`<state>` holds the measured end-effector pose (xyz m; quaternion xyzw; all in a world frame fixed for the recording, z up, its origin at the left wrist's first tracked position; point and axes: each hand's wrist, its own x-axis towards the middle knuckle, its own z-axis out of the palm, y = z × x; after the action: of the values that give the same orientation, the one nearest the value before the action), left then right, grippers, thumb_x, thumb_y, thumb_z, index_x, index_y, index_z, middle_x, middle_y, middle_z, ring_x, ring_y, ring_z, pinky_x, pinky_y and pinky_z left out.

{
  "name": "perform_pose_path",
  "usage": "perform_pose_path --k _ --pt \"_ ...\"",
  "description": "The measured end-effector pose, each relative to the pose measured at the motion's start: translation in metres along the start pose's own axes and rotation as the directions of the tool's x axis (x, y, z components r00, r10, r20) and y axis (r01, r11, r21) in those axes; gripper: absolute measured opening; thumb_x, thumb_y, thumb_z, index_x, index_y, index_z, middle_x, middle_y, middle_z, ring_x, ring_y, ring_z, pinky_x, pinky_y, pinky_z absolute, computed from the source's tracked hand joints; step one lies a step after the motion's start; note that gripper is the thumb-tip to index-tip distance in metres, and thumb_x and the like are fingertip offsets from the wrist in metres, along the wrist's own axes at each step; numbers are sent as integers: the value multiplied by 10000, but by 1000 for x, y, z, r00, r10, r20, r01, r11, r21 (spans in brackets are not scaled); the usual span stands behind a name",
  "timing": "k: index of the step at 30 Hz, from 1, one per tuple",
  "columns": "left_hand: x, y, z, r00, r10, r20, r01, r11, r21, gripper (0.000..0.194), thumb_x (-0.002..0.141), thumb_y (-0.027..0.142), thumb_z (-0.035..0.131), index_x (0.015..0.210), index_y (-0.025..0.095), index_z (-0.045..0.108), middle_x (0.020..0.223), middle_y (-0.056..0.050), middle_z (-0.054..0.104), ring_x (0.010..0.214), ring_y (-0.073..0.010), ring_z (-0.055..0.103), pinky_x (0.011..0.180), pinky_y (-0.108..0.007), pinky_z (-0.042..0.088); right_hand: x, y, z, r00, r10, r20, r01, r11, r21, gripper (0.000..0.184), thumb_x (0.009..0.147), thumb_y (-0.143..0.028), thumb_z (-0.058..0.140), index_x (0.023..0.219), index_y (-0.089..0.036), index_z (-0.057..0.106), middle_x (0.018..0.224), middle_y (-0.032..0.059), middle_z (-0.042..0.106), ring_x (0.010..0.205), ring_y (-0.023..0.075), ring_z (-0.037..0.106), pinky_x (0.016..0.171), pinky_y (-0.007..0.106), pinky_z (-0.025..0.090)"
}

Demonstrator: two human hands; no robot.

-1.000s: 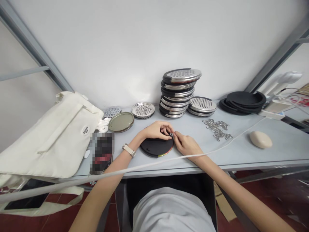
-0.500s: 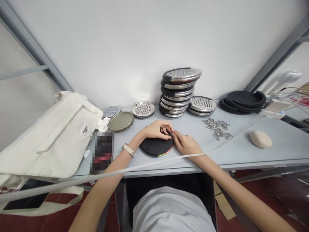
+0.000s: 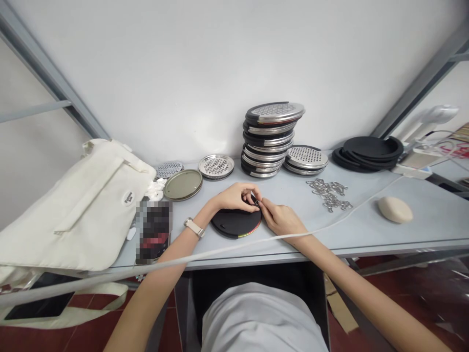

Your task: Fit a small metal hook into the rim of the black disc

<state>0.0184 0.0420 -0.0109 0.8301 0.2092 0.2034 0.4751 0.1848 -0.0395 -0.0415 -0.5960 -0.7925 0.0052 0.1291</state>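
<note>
A round black disc (image 3: pixel 236 222) with a red and yellow strip along its near right edge lies flat on the table in front of me. My left hand (image 3: pixel 240 197) rests over its far side, thumb and fingers curled around the edge. At the disc's far right edge, my right hand (image 3: pixel 280 217) pinches a small shiny metal clip (image 3: pixel 257 202), close to the left fingertips. The fingers partly hide the clip, so whether it is hooked on the disc cannot be made out. To the right lies a loose pile of similar metal clips (image 3: pixel 327 194).
Round graters with black rims form a tall stack (image 3: pixel 271 142), beside a shorter stack (image 3: pixel 307 160). Black discs (image 3: pixel 368 154) sit far right, near a cream oval object (image 3: pixel 395 209). Metal plates (image 3: pixel 183 185) and a white bag (image 3: pixel 76 210) are left. A white cable (image 3: pixel 264 240) crosses in front.
The hands stay at the disc's far right edge with only slight finger movement around the clip. The whole view has shifted very slightly.
</note>
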Motion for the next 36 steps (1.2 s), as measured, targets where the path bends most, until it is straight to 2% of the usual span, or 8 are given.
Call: perform_pose_path --k 8,17,36 --pt "0 0 0 1000 -2 -2 2 1000 26 302 614 158 656 901 113 575 856 -57 627 704 -81 567 630 -186 402 0 0 0 1000 5 0 -5 1000 8 334 902 -327 199 945 -191 501 697 46 656 534 136 570 506 249 231" --pt "1 -1 3 997 22 -79 -19 999 43 255 621 176 637 865 114 596 838 -55 642 699 -82 581 621 -180 415 0 -2 0 999 39 6 -39 999 -26 310 900 -324 206 891 -180 480 658 44 642 511 134 554 491 257 196" --pt "2 -1 3 999 9 -42 -11 998 -57 286 621 185 653 886 96 593 831 -72 641 730 -91 579 680 -204 446 0 -2 1 994 105 -10 -105 993 45 307 897 -316 218 843 -184 490 624 29 617 509 123 535 499 244 211"
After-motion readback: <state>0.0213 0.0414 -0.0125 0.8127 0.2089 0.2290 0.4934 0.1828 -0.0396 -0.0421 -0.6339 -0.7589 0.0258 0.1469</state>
